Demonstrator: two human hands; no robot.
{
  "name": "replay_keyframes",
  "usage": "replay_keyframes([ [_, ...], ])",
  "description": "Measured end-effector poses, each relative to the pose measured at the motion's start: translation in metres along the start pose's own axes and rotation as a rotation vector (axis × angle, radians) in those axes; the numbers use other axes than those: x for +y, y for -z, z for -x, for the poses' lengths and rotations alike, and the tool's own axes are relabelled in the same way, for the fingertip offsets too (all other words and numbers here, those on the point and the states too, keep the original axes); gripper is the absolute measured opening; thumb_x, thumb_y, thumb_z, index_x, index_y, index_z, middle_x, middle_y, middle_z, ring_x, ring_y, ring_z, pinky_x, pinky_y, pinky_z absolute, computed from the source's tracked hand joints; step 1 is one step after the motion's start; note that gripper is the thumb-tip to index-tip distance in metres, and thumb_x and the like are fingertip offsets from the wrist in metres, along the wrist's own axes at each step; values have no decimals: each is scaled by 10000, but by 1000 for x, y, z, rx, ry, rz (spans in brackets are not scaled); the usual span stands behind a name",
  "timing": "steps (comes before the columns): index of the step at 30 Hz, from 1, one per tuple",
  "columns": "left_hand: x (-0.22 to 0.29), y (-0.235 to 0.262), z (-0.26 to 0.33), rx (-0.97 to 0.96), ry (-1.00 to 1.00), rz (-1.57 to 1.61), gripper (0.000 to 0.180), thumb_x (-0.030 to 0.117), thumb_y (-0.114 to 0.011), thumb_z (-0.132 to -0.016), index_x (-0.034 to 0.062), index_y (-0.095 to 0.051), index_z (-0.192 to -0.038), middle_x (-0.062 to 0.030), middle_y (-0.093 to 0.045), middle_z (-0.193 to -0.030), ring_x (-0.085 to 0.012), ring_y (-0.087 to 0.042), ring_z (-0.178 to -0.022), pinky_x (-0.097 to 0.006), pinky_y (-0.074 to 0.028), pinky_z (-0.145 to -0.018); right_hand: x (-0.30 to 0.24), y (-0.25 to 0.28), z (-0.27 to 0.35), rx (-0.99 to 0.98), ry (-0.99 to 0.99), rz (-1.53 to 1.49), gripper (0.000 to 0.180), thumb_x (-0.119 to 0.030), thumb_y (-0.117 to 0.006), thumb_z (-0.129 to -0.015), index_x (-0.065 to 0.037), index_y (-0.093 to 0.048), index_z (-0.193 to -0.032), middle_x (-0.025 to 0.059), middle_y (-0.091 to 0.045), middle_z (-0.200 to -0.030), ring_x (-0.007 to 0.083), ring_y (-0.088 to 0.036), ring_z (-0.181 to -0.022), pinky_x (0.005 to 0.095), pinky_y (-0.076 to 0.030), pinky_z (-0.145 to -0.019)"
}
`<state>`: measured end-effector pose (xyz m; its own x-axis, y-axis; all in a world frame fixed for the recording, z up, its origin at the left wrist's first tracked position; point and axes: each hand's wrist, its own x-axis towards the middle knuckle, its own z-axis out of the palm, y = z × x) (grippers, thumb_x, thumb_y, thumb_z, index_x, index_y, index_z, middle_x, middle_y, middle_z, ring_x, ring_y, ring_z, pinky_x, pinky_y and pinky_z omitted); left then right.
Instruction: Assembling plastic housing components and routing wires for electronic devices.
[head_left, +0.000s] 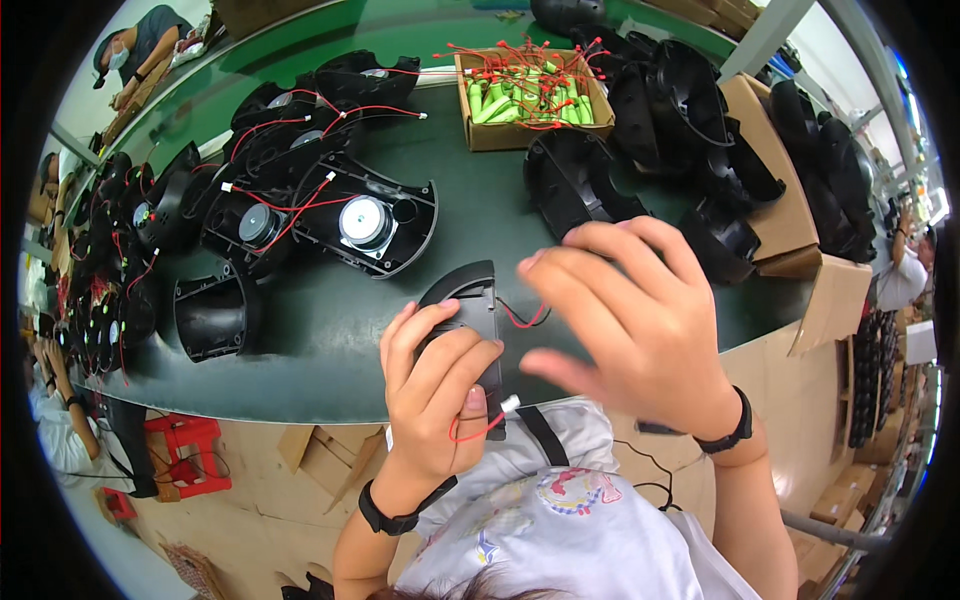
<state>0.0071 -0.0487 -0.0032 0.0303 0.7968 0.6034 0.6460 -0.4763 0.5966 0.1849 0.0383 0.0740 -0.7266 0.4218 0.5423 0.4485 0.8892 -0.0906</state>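
Note:
My left hand [437, 385] is closed around a black curved plastic speaker housing [476, 285], holding it upright above the near edge of the table. A thin red wire with a white plug [510, 404] hangs by its lower end, and a red and black wire [522, 318] comes out on its right side. My right hand [630, 315] is raised just right of the housing with fingers and thumb apart; nothing shows between them. Beyond my left hand lies an open housing half with a silver round speaker [366, 220] and red leads.
A cardboard box of green wired battery cells [530, 95] stands at the far middle. Black shells [665, 110] pile up at the right beside a carton [775, 185]. More wired housings [262, 215] cover the left. An empty black shell [214, 315] sits near the front edge.

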Motion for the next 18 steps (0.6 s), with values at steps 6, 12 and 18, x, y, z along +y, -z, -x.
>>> replay_keyframes([
  [6,5,-2,-10,-66,24,-44,357,201,-401,-886,-3,-689,-936,-131,-669,-1085,-372,-476,-1181,-453,-361,-997,10,-7,29,-85,56,54,142,-141,-644,-599,-67,-539,-660,35,-423,-680,208,-486,-686,319,-421,-662],
  [12,12,2,-19,-110,-1,-81,229,71,-506,-745,-18,-670,-878,-128,-658,-1134,-368,-498,-1153,-470,-374,-981,-2,0,23,-54,202,-39,188,-141,-663,-591,-54,-615,-751,7,-483,-765,179,-507,-739,313,-461,-675],
  [18,12,8,-19,-245,-12,-17,275,42,-541,-675,-4,-692,-899,-110,-659,-1132,-372,-489,-1150,-465,-380,-971,11,-13,-1,17,235,-123,179,-175,-668,-608,-78,-559,-711,12,-505,-763,176,-506,-713,296,-434,-636],
])
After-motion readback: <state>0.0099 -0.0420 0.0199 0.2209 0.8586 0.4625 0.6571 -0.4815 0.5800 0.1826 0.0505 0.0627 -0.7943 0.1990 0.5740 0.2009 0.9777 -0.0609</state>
